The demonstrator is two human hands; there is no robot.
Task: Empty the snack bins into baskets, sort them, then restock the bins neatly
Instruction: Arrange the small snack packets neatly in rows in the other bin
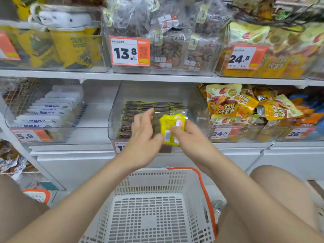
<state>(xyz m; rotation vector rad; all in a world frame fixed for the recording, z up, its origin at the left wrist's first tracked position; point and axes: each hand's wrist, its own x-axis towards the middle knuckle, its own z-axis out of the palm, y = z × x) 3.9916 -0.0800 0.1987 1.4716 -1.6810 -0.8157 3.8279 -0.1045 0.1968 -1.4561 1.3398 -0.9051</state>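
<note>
Bin [115, 106] open above (shelf [157, 77] close overhead).

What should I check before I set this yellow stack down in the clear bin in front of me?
1. Grip: right hand holds the yellow packets: ok.
2. Left hand steadying the stack: blurred, cannot tell.
3. Room in the clear bin: free floor behind the dark packets: ok.
4. Match with those dark packets: colours differ: not ok.
5. Basket emptied: nothing shows in it: ok.
</note>
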